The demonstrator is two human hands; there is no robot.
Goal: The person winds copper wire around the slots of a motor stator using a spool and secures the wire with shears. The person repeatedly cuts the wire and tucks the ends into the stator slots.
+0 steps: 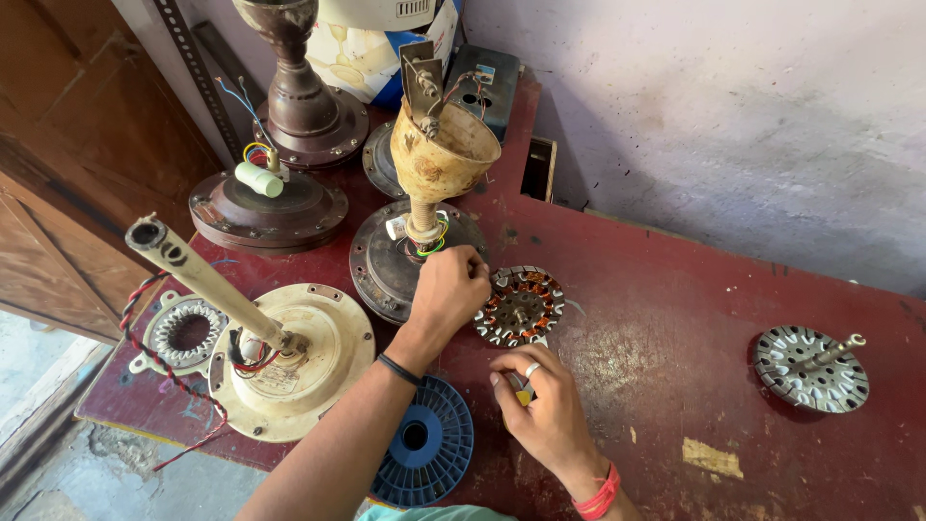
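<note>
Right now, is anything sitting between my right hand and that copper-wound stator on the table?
Nothing visible. The right hand lies just below the stator with only bare red table between them. The left hand rests beside the stator's left edge, not in the path.

On your dark red wooden table (675, 318), a cream round fan motor housing (309, 371) with a long downrod lies at the left, with a silver ring-shaped toothed plate (186, 331) just beside it. You see two brown round motor housings (270, 207) behind them, one carrying a small white cylindrical capacitor (258, 178). A blue plastic spool (424, 442) sits at the near edge. Far right, well apart, rests a grey slotted metal rotor disc (808, 367) with a shaft.
</note>
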